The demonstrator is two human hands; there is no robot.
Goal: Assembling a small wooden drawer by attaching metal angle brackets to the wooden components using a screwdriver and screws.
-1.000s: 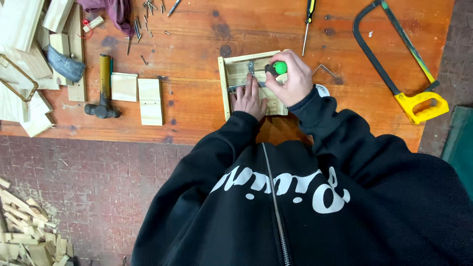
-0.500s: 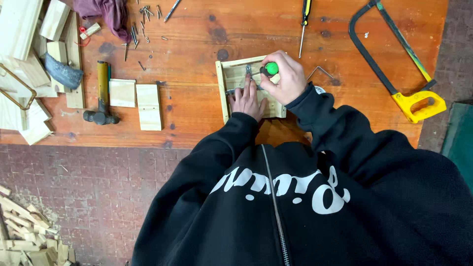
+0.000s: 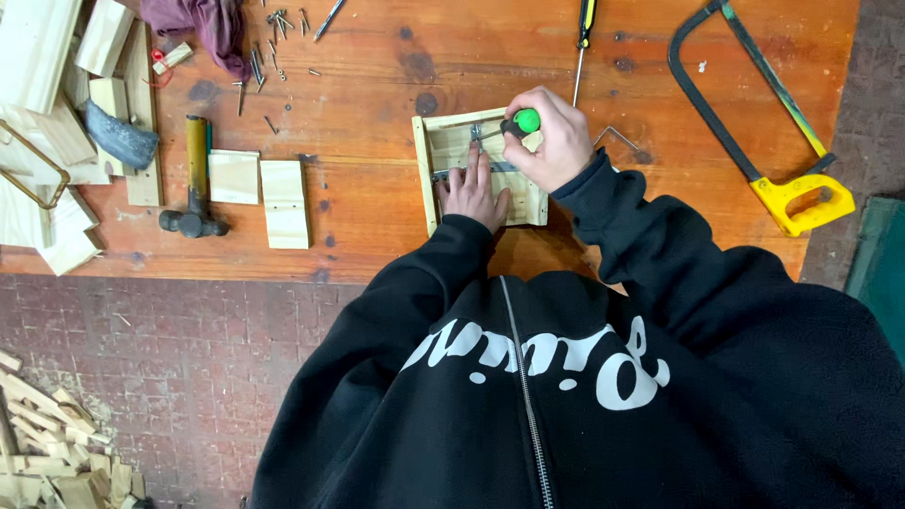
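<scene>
A small open wooden box lies on the orange workbench in front of me. My left hand rests flat inside it, its fingers pressing on a metal fitting. My right hand grips a screwdriver with a green and black handle, its shaft pointing left into the box. Black sleeves cover both arms.
A hammer and two small wood blocks lie to the left. Loose nails, a purple cloth and wood offcuts fill the far left. A second screwdriver and a hacksaw with a yellow handle lie right.
Both hands stay on the box. The view has shifted slightly; the right hand with the screwdriver has turned a little.
</scene>
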